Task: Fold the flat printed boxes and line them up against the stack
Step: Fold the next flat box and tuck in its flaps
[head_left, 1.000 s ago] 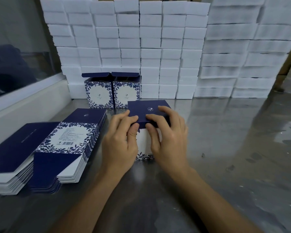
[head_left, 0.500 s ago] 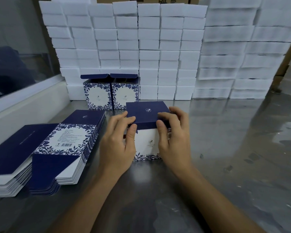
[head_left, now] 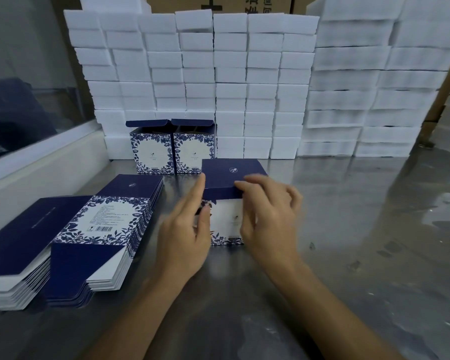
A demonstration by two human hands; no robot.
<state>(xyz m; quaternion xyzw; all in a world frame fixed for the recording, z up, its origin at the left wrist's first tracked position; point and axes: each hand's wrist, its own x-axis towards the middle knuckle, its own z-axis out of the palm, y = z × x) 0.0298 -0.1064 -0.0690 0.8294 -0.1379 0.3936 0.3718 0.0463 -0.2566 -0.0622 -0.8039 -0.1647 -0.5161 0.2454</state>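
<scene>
A folded blue-and-white floral box [head_left: 225, 220] with a dark blue lid stands on the metal table between my hands. My left hand [head_left: 185, 237] lies against its left side with straight fingers and the thumb on the front face. My right hand [head_left: 268, 216], blurred, hovers at the lid's front right edge with loosely curled fingers. Two folded boxes [head_left: 152, 152] [head_left: 194, 152] with lids raised stand side by side against the white foam stack [head_left: 229, 74]. Flat printed boxes [head_left: 107, 222] lie piled at my left.
A second pile of flat boxes [head_left: 18, 237] lies at the far left edge. A white ledge with a glass pane [head_left: 37, 157] borders the table on the left. Wider white foam stacks [head_left: 369, 100] fill the back right. The steel table [head_left: 361, 255] is scuffed.
The lid has been pressed down on the box. My fingers have come off its top; the left hand slid to the side and the right hand is loosening. The view moved closer.
</scene>
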